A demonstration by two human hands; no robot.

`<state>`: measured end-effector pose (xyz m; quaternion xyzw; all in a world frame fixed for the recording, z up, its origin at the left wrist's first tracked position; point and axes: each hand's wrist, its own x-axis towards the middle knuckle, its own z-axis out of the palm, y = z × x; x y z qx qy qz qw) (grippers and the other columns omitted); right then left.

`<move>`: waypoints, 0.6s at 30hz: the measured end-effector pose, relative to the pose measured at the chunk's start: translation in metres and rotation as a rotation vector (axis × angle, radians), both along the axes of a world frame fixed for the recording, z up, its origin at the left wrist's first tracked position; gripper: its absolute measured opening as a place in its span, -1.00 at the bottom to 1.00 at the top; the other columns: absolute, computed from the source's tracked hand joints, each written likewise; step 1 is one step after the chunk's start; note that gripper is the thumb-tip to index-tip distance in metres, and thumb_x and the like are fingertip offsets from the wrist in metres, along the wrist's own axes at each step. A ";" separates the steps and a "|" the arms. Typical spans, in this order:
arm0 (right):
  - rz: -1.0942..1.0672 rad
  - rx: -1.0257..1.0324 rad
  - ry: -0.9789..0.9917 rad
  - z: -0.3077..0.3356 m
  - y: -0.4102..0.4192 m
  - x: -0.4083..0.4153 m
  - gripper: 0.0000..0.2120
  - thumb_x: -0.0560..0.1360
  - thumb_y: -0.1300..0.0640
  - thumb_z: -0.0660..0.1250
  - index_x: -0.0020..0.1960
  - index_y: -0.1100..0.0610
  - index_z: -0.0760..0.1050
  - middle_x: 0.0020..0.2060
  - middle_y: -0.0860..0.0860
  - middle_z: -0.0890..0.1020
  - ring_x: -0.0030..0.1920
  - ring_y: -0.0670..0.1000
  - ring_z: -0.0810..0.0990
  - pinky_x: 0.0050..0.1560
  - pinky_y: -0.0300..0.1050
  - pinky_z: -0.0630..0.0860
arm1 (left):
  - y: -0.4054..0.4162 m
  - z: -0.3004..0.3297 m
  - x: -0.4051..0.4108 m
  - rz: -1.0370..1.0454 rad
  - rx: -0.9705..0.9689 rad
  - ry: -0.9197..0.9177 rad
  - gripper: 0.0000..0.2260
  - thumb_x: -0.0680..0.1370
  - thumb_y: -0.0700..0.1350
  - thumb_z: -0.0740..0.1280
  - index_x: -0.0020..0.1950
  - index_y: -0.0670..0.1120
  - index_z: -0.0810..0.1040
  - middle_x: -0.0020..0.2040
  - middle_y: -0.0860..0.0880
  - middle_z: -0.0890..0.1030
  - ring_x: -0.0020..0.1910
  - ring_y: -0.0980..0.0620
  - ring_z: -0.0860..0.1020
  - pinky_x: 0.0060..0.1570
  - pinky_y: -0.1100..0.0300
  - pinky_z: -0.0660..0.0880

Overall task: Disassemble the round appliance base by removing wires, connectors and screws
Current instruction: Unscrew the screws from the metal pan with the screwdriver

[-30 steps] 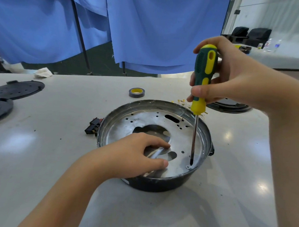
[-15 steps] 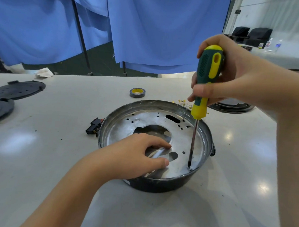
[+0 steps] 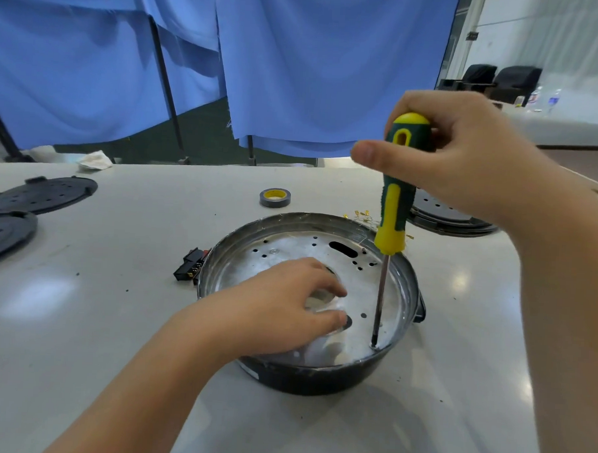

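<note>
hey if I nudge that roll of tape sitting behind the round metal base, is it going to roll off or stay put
The roll of tape lies flat on its side on the table, so a nudge would probably slide it, not roll it. It looks small and hollow, so likely light and easy to shift. Stood on edge, it would probably roll freely on that smooth, glossy surface.

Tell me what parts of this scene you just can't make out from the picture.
All in the head view:
- Screw under the screwdriver tip: too small to read its head.
- Hole in the metal base centre: covered by the left hand.
- Upper handle: wrapped by the right hand.
- Black connector: partly behind the base rim.
- Black discs: cut off by the left edge.
- Yellow bits behind the base: too small to identify.
</note>
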<state>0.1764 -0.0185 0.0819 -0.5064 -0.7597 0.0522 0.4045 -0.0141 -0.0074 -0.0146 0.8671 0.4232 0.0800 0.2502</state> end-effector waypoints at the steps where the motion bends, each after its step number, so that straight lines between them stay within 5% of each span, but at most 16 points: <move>1: -0.019 -0.001 -0.012 0.001 -0.001 0.001 -0.39 0.22 -0.47 0.29 -0.18 0.10 0.45 -0.43 0.03 0.44 -0.45 -0.06 0.40 -0.34 -0.12 0.43 | -0.001 0.002 0.004 0.007 0.003 -0.053 -0.68 0.53 0.13 0.28 0.28 0.17 0.48 0.27 0.24 0.44 0.26 0.26 0.41 0.25 0.29 0.34; 7: -0.188 0.037 -0.121 0.000 -0.007 0.005 -0.36 0.20 -0.52 0.21 -0.29 0.09 0.38 -0.51 -0.06 0.38 -0.51 -0.11 0.34 -0.43 -0.16 0.37 | -0.001 0.015 0.030 -0.048 -0.311 -0.464 -0.79 0.56 -0.16 0.31 0.17 0.01 0.57 0.05 0.07 0.68 0.02 0.13 0.64 0.14 0.06 0.56; 11: -0.264 0.097 -0.210 0.002 -0.011 0.000 -0.35 0.24 -0.52 0.18 -0.29 0.12 0.35 -0.50 0.00 0.41 -0.46 0.01 0.40 -0.38 -0.04 0.45 | 0.004 0.020 0.036 -0.091 -0.460 -0.602 -0.82 0.56 -0.29 0.31 0.13 -0.15 0.60 -0.02 -0.06 0.70 -0.06 0.02 0.68 0.05 0.19 0.58; 15: -0.188 0.059 -0.180 0.001 -0.011 -0.001 -0.50 0.34 -0.39 0.22 -0.23 0.08 0.40 -0.45 0.04 0.47 -0.46 -0.03 0.42 -0.40 -0.12 0.43 | 0.008 0.015 0.032 -0.112 -0.566 -0.695 -0.84 0.54 -0.27 0.33 0.08 -0.14 0.64 -0.02 -0.11 0.70 -0.01 -0.08 0.67 0.08 0.08 0.58; 18: -0.125 -0.009 -0.142 0.002 -0.009 0.004 -0.61 0.36 -0.32 0.23 -0.21 0.02 0.43 -0.40 0.01 0.51 -0.41 -0.06 0.46 -0.36 -0.08 0.49 | 0.010 0.012 0.031 -0.126 -0.595 -0.713 -0.85 0.54 -0.25 0.35 0.07 -0.16 0.65 -0.04 -0.12 0.71 -0.02 -0.06 0.68 -0.03 0.17 0.59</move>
